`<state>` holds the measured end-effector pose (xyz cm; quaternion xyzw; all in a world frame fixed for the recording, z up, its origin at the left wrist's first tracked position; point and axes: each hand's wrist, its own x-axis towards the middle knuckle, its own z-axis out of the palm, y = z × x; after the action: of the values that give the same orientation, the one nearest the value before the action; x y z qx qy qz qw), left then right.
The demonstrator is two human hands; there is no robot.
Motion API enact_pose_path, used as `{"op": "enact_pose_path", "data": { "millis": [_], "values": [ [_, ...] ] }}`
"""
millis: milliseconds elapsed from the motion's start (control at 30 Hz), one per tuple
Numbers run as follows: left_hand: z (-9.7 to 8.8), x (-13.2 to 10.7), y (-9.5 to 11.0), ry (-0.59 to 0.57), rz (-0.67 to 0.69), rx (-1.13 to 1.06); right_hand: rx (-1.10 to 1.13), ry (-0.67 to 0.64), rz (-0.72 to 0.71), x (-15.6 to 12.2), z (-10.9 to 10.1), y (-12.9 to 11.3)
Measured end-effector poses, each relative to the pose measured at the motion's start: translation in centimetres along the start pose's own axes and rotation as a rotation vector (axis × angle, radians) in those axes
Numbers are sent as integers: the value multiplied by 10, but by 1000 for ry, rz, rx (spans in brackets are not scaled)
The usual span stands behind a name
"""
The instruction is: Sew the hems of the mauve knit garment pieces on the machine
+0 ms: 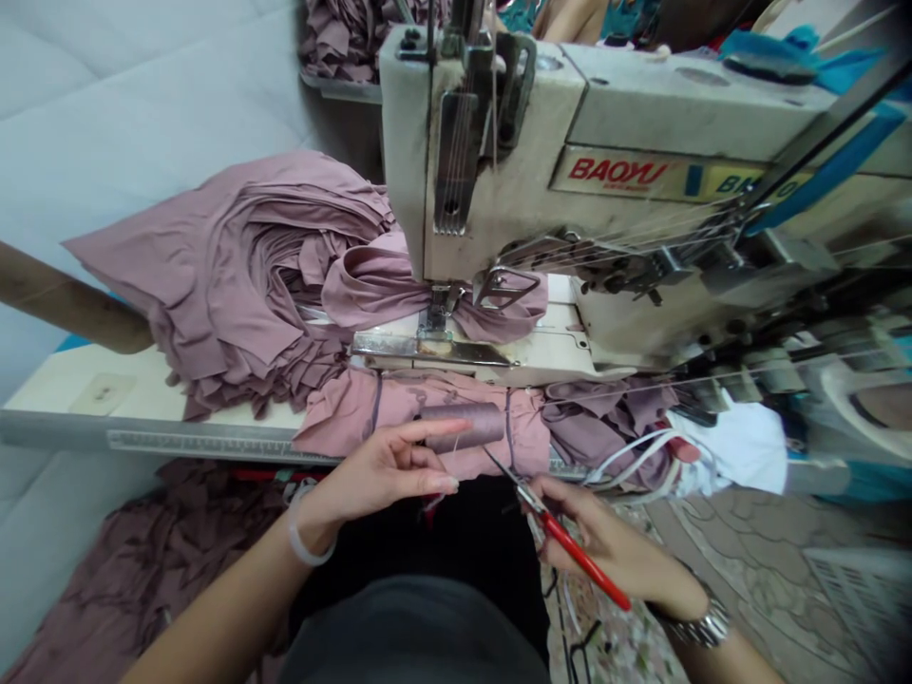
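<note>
The left hand (377, 472) lies over a mauve fabric roll (462, 427), at the near edge of the machine table. Its index finger (434, 427) extends toward the roll, and the other fingers are partly curled. Whether they pinch a thread cannot be determined. A bracelet (306, 534) encircles the left wrist.

The right hand (605, 540) is closed around the red handle of a pair of snips (574, 540). The snip tips point toward the roll, just beside its lower right end. A metal watch (702, 622) is worn on the right wrist.

The roll rests on a pink cloth (420, 418) lying along the table (78, 399). A BAOYU sewing machine (570, 161) stands beyond it, with its presser foot (436, 309) lowered onto a fabric length (377, 290). That length runs from a large mauve pile (235, 266) on the table's left side. Further mauve fabric (142, 556) lies below the table at left. White cords (634, 458) and white cloth (733, 446) lie at right.
</note>
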<state>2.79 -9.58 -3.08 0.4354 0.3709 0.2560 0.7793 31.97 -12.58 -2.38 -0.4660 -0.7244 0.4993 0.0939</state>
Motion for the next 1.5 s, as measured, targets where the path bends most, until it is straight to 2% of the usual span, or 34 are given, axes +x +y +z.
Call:
{"op": "enact_pose_path", "data": {
  "millis": [167,400,500,600,667,733,800,867,933,1000,1133,1233,1300,1400,1500],
  "values": [
    [-2,1,-4,-12,9,-4,52,-120,-34,11,4,-6],
    [-4,0,-3,-36,-6,0,167,-135,-18,34,16,-12],
    [-3,0,-1,-25,-6,9,247,-125,62,27,17,-2],
    [-3,0,-2,-20,2,13,257,-115,115,9,11,16],
    [-4,1,-2,-16,6,12,191,-14,159,-5,5,28],
    [-4,2,-2,-5,21,31,31,166,227,-14,0,37],
    [-3,2,-1,13,36,60,-185,347,265,-16,-1,41],
    [0,3,0,51,53,90,-353,461,249,-10,2,40],
    [3,3,1,112,88,176,-448,522,211,0,5,37],
    [6,3,1,196,160,354,-499,541,188,10,8,34],
    [11,7,-5,407,294,907,-547,529,178,23,10,30],
    [16,14,-5,522,223,1318,-583,540,204,24,12,29],
    [17,18,-2,525,146,1485,-581,541,215,23,14,29],
    [14,19,7,468,168,1516,-587,550,214,19,15,32],
    [5,3,18,356,313,1243,-605,564,160,16,16,33]
  ]
}}
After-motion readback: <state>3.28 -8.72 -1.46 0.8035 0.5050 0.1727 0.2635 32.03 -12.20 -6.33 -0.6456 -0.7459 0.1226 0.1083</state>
